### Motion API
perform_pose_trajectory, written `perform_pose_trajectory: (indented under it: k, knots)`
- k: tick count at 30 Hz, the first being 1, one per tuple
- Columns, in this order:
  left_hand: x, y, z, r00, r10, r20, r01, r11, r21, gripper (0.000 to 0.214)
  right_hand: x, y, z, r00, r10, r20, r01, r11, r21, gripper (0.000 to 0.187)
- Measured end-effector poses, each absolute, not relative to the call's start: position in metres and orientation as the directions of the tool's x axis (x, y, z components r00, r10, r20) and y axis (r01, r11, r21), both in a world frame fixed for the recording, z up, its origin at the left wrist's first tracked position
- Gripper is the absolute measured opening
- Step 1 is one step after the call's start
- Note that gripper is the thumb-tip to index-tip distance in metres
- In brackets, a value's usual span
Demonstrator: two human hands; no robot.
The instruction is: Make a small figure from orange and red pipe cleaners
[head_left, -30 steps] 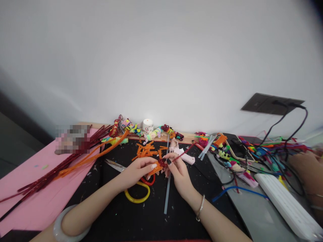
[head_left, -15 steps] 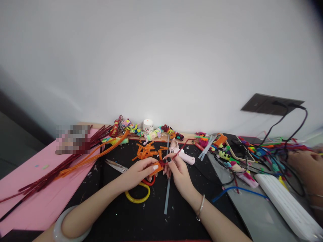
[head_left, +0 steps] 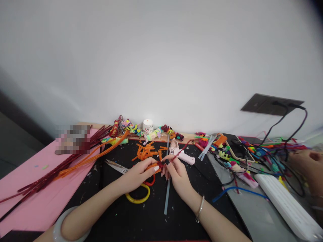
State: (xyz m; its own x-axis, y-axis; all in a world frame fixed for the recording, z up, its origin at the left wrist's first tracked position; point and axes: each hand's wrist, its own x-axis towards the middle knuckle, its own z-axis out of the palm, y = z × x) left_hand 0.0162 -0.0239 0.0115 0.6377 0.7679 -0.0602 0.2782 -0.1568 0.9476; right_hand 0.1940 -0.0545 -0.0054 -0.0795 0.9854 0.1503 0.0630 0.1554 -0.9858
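Between thumb and fingers, my left hand (head_left: 143, 173) grips an orange pipe-cleaner piece (head_left: 152, 166). My right hand (head_left: 175, 170) pinches a red tinsel pipe cleaner (head_left: 179, 153) where it meets the orange piece; its free end sticks up to the right. The join is partly covered by fingertips. Just beyond lies a pile of short orange pipe-cleaner cuttings (head_left: 145, 151). Scissors with yellow and red handles (head_left: 138, 201) lie partly under my left hand. A translucent glue stick (head_left: 167, 198) runs beneath my right hand, and a pale pink glue gun (head_left: 185, 157) rests behind it.
Long red and orange pipe cleaners (head_left: 58, 168) spread over a pink board (head_left: 22, 188) on the left. A white cup (head_left: 148, 125) and small colourful figures line the wall. On the right are a white power strip (head_left: 285, 205), black cables and another person's hand (head_left: 304, 164).
My fingers have shifted slightly at the join, and the orange piece has turned a little in my left hand. The other person's hand at the right has moved slightly.
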Motion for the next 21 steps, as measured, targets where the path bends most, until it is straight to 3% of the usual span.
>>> perform_pose_trajectory:
  k: [13,18,21]
  knots:
    - [0.016,-0.024,0.008,0.602,0.795,-0.073,0.296,-0.138,0.945,0.026,0.193,-0.055,-0.006,-0.111,0.98,0.164,0.001,0.165,-0.986,0.021]
    - [0.015,-0.021,0.0,0.578,0.813,-0.071,0.162,-0.029,0.986,0.029,0.191,-0.056,-0.001,-0.166,0.976,0.14,-0.108,0.123,-0.986,0.016]
    - [0.015,-0.019,-0.003,0.548,0.834,-0.073,0.061,0.048,0.997,0.029,0.19,-0.055,0.0,-0.165,0.978,0.127,-0.14,0.105,-0.985,0.024]
